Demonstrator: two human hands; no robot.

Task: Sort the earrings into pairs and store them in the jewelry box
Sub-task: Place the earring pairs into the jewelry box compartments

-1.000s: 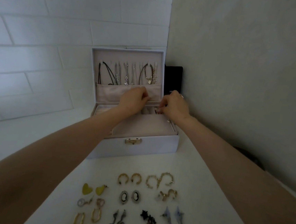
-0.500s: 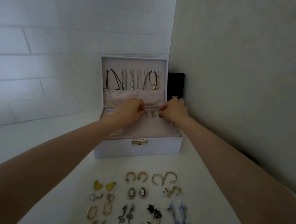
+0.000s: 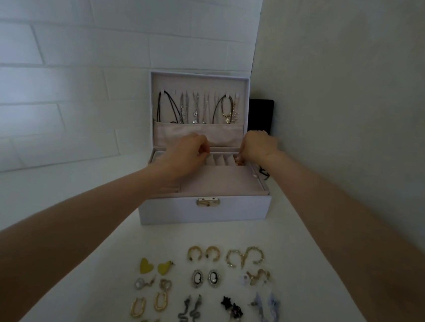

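The jewelry box (image 3: pixel 201 213) stands open on the worktop (image 3: pixel 90 201), its lid upright. At the right end of the box's slotted row, my right hand (image 3: pixel 258 148) curls down and pinches a small gold earring (image 3: pixel 238 160). My left hand (image 3: pixel 190 149) is over the box's left-centre with its fingers curled; I cannot tell whether it holds anything. Necklaces (image 3: pixel 198 107) hang inside the box's lid. In front of the box the paired earrings (image 3: pixel 205 278) lie in rows: gold hoops (image 3: pixel 203 253) nearest it, yellow hearts (image 3: pixel 155 267) further out, and snakes (image 3: pixel 189 311) further still. A black case (image 3: pixel 260 113) stands just behind the box's right corner.
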